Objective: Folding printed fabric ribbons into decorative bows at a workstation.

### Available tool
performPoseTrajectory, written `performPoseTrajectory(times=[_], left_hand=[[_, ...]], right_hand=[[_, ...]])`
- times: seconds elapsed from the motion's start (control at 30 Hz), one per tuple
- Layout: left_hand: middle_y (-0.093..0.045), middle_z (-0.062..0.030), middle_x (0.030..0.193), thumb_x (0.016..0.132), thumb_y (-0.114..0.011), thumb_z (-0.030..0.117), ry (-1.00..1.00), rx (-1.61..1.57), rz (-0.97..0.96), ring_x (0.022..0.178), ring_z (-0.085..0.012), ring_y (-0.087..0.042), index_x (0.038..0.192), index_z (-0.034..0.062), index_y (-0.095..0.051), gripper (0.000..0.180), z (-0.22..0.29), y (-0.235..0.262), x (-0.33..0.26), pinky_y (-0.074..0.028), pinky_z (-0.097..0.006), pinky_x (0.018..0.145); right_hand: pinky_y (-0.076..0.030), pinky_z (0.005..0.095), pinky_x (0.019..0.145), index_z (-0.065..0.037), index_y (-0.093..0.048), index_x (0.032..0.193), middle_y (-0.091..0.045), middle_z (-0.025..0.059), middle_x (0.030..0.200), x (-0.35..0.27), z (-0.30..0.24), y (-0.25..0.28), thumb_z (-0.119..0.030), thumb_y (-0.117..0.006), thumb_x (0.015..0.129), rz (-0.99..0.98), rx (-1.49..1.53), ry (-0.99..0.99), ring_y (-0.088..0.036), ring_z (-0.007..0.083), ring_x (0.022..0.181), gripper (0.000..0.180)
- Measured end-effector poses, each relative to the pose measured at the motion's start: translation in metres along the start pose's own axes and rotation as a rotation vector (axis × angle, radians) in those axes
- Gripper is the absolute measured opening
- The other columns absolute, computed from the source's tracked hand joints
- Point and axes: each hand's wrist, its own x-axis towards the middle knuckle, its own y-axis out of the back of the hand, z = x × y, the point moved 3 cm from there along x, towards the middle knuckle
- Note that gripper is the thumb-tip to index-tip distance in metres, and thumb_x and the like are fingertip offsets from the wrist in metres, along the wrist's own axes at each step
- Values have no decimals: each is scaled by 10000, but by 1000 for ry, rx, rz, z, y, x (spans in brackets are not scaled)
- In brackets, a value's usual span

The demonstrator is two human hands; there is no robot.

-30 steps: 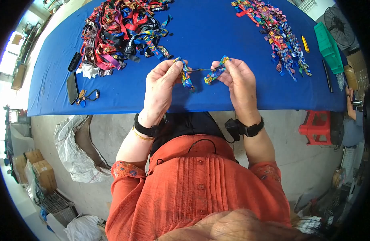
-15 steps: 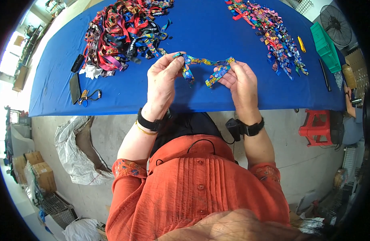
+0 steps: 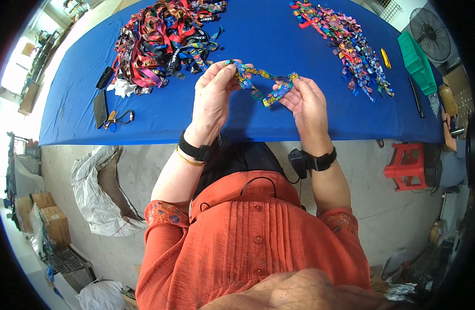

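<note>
where the narrow blue-and-yellow patterned fabric ribbon hangs: above the blue cloth-covered table, at the wearer's twelve o'clock, its two short tails slanting toward six o'clock.
bare left hand: pinches the ribbon's nine o'clock side between thumb and fingers.
bare right hand: pinches the three o'clock side likewise, one tail lying across the fingers.
ribbon step: seemingly spreading and lining up this one strip; any next move calls for both pinches firm and the band untwisted.
tangled heap of long multicoloured ribbons: ten o'clock from the hands, cut off by the top edge.
spread of small folded multicoloured ribbon pieces: two o'clock, lying apart.
hard to make out: the fingertips behind the ribbon, and whether its tails join; another person's forearm, past three o'clock, is cropped by the rim.
</note>
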Motion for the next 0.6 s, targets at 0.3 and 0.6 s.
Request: performPoseTrajectory(times=[0.3,0.6], left_hand=[[-700,-169,1025,974,-537,81,-31,89,-92,837,-193,-691,1099,-22,-599,173,9,-9,12,-535,-290,786],[-703,-173,1055,939,-543,60,-93,157,-171,807,-152,-663,1101,-43,-541,191,41,-51,68,-519,-270,763]], right_hand=[[-577,365,740,-24,-500,1084,-663,157,991,14,-17,-4,-155,-515,996,-35,3,83,-699,255,856,159],[-552,321,741,-27,-521,1085,-668,108,980,66,-71,-26,-122,-571,956,-55,-28,237,-671,171,836,168]])
